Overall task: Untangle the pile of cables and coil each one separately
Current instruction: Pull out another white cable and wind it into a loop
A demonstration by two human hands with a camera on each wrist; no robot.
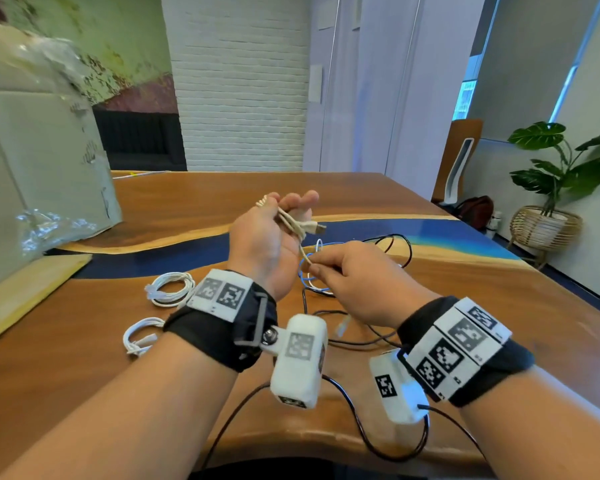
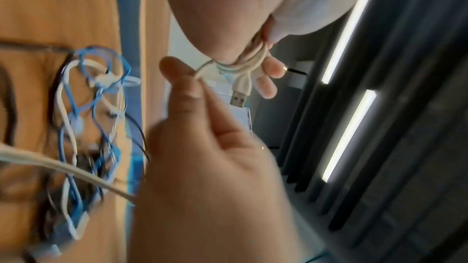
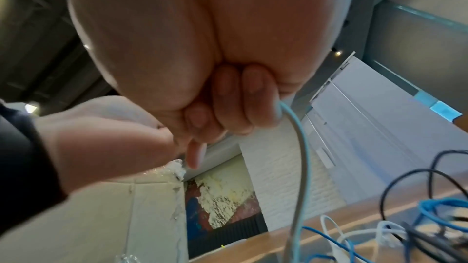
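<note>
Left hand: my left hand (image 1: pixel 267 237) is raised above the tabletop, palm turned toward me, fingers bent round several loops of the cream-coloured USB cable (image 1: pixel 293 223); its fingertips (image 2: pixel 272 67) show past the loops in the left wrist view.
Cream cable: the loops lie across my left palm, and the silver USB plug (image 1: pixel 317 229) sticks out to the right of the hand, clear of the tabletop.
Right hand: my right hand (image 1: pixel 354 275) sits just right of and below the left, thumb and forefinger pinching the loose run of the same cream cable; the other fingers (image 3: pixel 228 95) are curled into the palm.
Cable run: from the pinch the strand goes up to the loops in my left hand; a free length hangs down from my right hand toward the tabletop.
Remaining pile: a tangle of blue, white and black cables (image 1: pixel 329 271) lies on the wooden tabletop with a blue resin band (image 1: pixel 187 216), right under my hands.
Finished coils: two coiled white cables (image 1: pixel 170 289) (image 1: pixel 141 336) lie on the tabletop left of my left wrist, apart from the tangle.
Left edge: a large cardboard box with clear plastic wrap (image 1: pixel 39 174) stands on the tabletop.
</note>
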